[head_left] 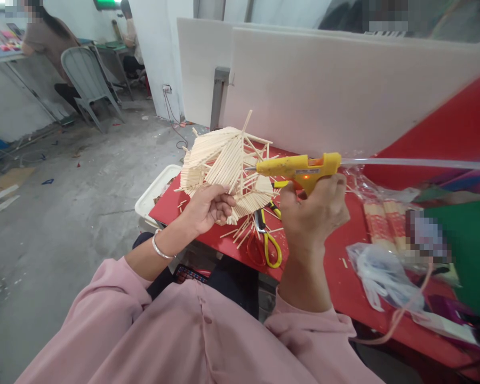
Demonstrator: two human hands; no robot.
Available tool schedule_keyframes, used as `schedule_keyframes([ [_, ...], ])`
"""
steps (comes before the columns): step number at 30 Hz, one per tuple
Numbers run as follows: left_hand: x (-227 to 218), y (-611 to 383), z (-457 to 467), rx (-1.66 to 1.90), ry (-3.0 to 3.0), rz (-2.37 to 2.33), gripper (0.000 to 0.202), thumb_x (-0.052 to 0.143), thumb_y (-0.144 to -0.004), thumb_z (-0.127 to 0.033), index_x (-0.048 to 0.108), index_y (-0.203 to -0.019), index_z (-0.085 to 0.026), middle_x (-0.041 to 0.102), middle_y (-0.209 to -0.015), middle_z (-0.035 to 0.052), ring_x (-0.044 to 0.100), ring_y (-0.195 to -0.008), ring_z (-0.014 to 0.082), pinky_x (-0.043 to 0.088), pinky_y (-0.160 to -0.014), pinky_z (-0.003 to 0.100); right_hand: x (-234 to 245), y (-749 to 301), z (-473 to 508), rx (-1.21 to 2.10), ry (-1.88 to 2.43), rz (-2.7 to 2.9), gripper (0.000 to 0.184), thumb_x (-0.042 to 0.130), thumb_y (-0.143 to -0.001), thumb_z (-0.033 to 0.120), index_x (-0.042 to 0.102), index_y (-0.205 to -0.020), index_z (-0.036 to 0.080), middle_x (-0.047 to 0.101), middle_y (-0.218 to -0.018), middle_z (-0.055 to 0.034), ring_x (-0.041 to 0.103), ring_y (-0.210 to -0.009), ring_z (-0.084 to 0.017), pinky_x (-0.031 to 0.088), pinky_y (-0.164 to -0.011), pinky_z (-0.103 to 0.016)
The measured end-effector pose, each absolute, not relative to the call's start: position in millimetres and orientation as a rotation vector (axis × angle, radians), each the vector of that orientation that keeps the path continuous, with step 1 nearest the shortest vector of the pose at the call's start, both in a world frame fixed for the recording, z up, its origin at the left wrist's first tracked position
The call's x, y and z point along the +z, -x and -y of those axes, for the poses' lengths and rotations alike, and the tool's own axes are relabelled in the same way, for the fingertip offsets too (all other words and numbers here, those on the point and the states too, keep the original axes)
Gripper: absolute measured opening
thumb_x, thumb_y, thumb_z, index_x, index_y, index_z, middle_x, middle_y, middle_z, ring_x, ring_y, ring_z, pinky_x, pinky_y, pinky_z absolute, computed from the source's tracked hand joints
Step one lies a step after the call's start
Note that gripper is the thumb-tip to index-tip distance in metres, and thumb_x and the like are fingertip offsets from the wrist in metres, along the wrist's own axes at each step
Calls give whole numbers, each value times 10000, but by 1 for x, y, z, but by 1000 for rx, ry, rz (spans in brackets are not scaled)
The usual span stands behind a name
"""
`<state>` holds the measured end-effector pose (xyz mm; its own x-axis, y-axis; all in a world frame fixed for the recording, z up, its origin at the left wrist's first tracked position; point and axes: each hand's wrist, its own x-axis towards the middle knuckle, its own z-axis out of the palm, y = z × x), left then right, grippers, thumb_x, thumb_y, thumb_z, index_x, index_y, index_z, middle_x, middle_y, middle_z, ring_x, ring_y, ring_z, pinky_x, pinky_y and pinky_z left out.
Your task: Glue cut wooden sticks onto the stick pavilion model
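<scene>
Head camera view: I grip a yellow plastic glue gun [292,166] in my right hand [318,210], fingers wrapped round its handle, with a small orange light glowing on its side and a long clear glue stick [416,163] running out to the right from its back end. Its metal nozzle points left at a pale structure of thin wooden sticks [224,157], which sits at the far left part of the red tabletop [338,272]; I cannot tell whether the tip touches it. My left hand [214,207] is at the near side of the structure, fingers curled in, thumb and forefinger against its edge, and I cannot tell whether they pinch a stick. Between my hands, a metal cutting tool with red and yellow looped handles [266,238] lies by loose pale sticks [240,233]. To the right of my right hand are stick bundles in red-marked wrapping [378,224] and, nearer me, a crumpled clear plastic bag [380,272]. At the far left, a person [50,37] sits on a grey plastic chair [82,69]
</scene>
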<state>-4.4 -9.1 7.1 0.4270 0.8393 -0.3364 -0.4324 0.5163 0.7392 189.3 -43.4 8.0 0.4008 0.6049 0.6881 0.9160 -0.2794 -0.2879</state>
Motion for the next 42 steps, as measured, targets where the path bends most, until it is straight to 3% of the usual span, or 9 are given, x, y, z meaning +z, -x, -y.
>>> schedule_keyframes([
  [15,8,5,13,857,-592,-775,123,610,-780,-212,668,-755,-106,676,-588,25,584,-415,87,389,-338,163,16,-183,47,-400,2040,1316,430,494,-881,393,588,-1197,117,594,-1155,-242,605,-1006,-365,451,-747,-450],
  [22,1,14,18,881,-619,-751,157,649,-778,-244,692,-793,-94,682,-610,24,600,-429,90,438,-361,162,22,-183,51,-393,2060,1286,383,513,-878,417,594,-1118,130,603,-1132,-244,605,-1004,-369,428,-725,-432],
  [33,-24,43,59,863,-631,-858,203,671,-742,-315,683,-796,-120,665,-606,14,578,-419,93,413,-344,164,4,-239,118,-315,2242,1194,203,568,-844,437,489,-871,252,560,-881,-115,567,-883,-289,409,-742,-402],
  [39,-44,16,79,746,-625,-738,267,737,-689,-367,680,-781,-123,670,-603,21,567,-406,103,390,-331,177,-21,-266,160,-233,2419,1184,340,606,-809,431,305,-746,287,510,-784,-62,501,-753,-235,358,-675,-380],
  [42,-58,0,90,669,-621,-714,287,754,-693,-390,683,-773,-124,679,-619,35,577,-421,108,412,-351,187,-30,-270,171,-208,2464,1323,304,613,-777,404,339,-737,277,519,-773,-43,500,-704,-226,321,-628,-363],
])
